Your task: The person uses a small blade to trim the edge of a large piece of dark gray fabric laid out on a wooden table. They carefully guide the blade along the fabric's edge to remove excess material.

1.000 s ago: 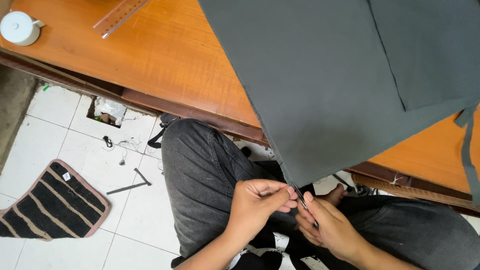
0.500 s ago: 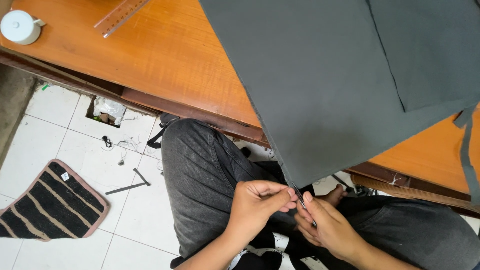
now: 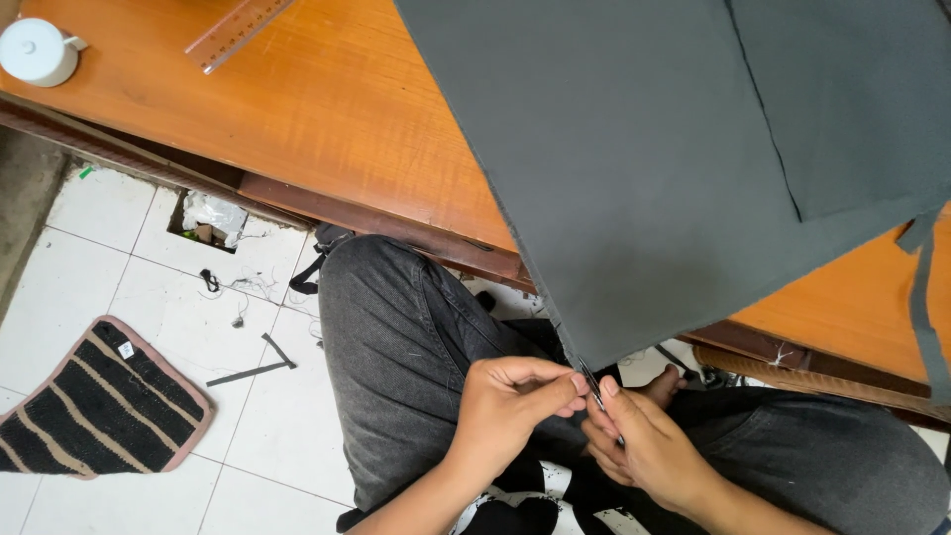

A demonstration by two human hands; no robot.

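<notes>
Between the two sets of fingertips sits the lowest corner of a grey cloth [image 3: 674,168], which hangs off the edge of a wooden table [image 3: 327,109] and comes to a point over the person's lap. The left hand [image 3: 515,406] has its thumb and forefinger narrowed to a pinch right at that corner. The right hand [image 3: 649,451] meets it from the other side, its fingers closed on a thin dark tool [image 3: 600,396] that runs down from the cloth's tip; what kind of tool it is cannot be told. The two hands touch at the fingertips.

Under the hands are the person's legs in dark jeans [image 3: 396,337]. Above and left of the fingers, well apart, a ruler [image 3: 238,32] lies on the table, and further left stands a white pot [image 3: 38,52] with a lid. Far left of the fingers and lower, a striped mat [image 3: 94,411] lies on the white tiled floor [image 3: 129,287], with dark scraps [image 3: 253,369] near it. Right of the fingers a grey strip [image 3: 923,297] dangles from the cloth.
</notes>
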